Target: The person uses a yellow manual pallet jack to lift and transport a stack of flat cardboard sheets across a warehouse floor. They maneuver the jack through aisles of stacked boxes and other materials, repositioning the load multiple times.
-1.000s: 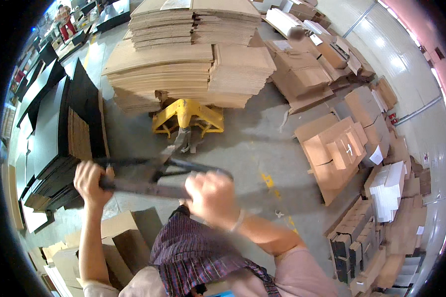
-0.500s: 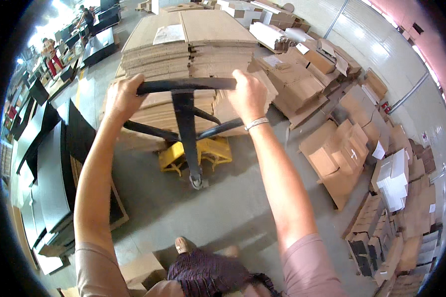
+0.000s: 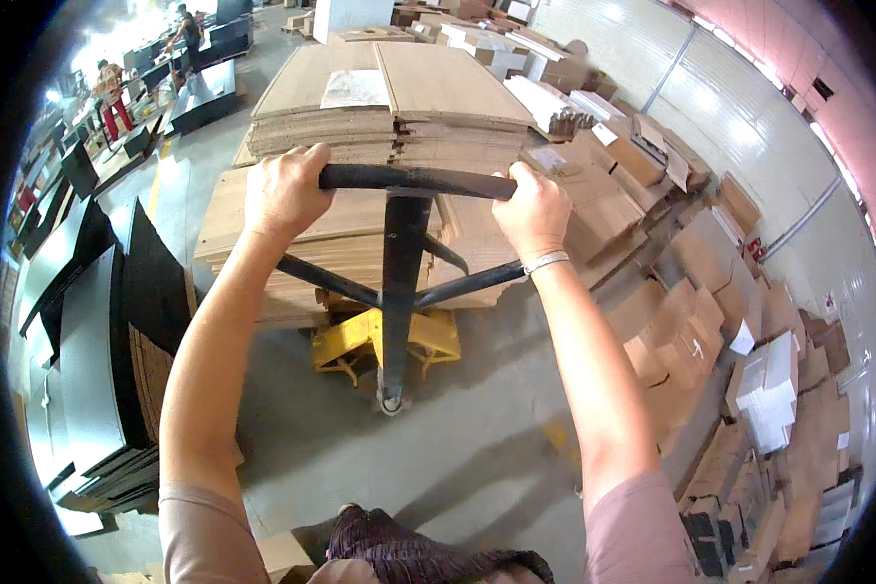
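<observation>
Both my hands grip the black crossbar handle [image 3: 414, 180] of a pallet jack, arms stretched out ahead of me. My left hand [image 3: 284, 190] is closed on the bar's left end, my right hand [image 3: 532, 209], with a thin bracelet on the wrist, on its right end. The black shaft [image 3: 401, 282] runs down from the bar to the yellow jack base [image 3: 355, 341] on the concrete floor. Beyond the handle the jack carries tall stacks of flat brown cardboard sheets [image 3: 389, 107], one with a white paper on top.
Black sheet stacks [image 3: 97, 331] lie along the left. Folded cardboard boxes [image 3: 691, 292] are piled along the right wall. Two people [image 3: 112, 92] work at the far left back. Grey concrete floor [image 3: 457, 457] lies under me.
The handle has swung up from low near my waist to arm's length in front of the stacks. Both hands stayed on the bar, and my arms straightened.
</observation>
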Demonstrator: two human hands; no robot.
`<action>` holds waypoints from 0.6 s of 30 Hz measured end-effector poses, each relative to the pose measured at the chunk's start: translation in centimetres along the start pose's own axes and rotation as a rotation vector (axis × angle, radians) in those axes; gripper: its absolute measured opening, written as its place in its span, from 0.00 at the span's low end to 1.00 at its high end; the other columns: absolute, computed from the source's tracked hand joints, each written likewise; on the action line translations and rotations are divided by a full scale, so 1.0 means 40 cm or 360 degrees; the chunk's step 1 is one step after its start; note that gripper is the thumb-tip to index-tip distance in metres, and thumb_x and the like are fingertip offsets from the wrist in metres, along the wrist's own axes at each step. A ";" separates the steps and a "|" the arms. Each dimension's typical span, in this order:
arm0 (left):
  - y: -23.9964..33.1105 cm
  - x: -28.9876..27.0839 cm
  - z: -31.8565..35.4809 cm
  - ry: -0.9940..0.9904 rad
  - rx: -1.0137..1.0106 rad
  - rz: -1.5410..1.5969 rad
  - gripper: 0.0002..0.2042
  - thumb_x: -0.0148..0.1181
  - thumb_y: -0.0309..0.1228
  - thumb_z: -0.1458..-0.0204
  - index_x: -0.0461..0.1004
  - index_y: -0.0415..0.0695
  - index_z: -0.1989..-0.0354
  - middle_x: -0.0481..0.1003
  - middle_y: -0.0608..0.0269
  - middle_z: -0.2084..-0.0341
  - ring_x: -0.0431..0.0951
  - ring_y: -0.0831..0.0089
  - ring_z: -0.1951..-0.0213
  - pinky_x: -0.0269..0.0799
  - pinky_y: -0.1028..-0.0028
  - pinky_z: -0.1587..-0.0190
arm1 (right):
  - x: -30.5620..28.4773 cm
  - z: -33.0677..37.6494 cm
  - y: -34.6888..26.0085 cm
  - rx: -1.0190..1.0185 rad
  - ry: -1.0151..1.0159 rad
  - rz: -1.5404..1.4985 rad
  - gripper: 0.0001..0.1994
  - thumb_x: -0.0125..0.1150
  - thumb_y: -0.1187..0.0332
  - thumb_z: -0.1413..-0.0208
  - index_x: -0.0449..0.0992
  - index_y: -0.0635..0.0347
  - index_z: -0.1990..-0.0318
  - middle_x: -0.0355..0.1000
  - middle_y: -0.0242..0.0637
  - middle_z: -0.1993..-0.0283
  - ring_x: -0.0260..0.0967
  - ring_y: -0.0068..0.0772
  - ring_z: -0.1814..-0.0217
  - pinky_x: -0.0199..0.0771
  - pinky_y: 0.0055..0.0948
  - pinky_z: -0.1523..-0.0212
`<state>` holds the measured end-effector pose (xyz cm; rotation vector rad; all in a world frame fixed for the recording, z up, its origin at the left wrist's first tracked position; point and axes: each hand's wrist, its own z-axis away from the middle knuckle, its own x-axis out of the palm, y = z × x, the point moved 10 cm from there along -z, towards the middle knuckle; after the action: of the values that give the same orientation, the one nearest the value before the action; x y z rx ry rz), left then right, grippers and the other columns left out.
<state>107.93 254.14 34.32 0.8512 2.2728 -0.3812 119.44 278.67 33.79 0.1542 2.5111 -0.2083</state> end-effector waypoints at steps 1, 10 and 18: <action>-0.003 -0.006 0.006 0.0050 -0.0003 -0.0024 0.09 0.62 0.32 0.57 0.67 0.46 0.72 0.75 0.56 0.75 0.77 0.52 0.70 0.72 0.57 0.69 | 0.004 -0.001 0.002 -0.0003 -0.0050 0.0034 0.06 0.63 0.64 0.52 0.75 0.53 0.74 0.75 0.42 0.76 0.75 0.46 0.72 0.72 0.41 0.72; 0.011 0.014 -0.001 0.0077 0.0024 -0.0167 0.10 0.63 0.32 0.60 0.68 0.47 0.72 0.76 0.57 0.76 0.78 0.53 0.71 0.72 0.58 0.69 | 0.025 -0.004 0.017 -0.0011 -0.0086 -0.0102 0.07 0.62 0.69 0.60 0.80 0.51 0.70 0.77 0.43 0.74 0.77 0.47 0.70 0.76 0.41 0.68; 0.018 0.010 0.012 0.0045 -0.0040 -0.0133 0.09 0.63 0.34 0.59 0.68 0.48 0.73 0.75 0.58 0.77 0.78 0.53 0.70 0.73 0.57 0.68 | 0.032 0.007 0.020 -0.0005 -0.0180 -0.0092 0.05 0.60 0.69 0.57 0.80 0.51 0.71 0.76 0.44 0.75 0.77 0.47 0.70 0.76 0.43 0.66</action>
<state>108.43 254.64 33.69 0.7547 2.3396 -0.3797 118.71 279.50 32.74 0.0663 2.4052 -0.2303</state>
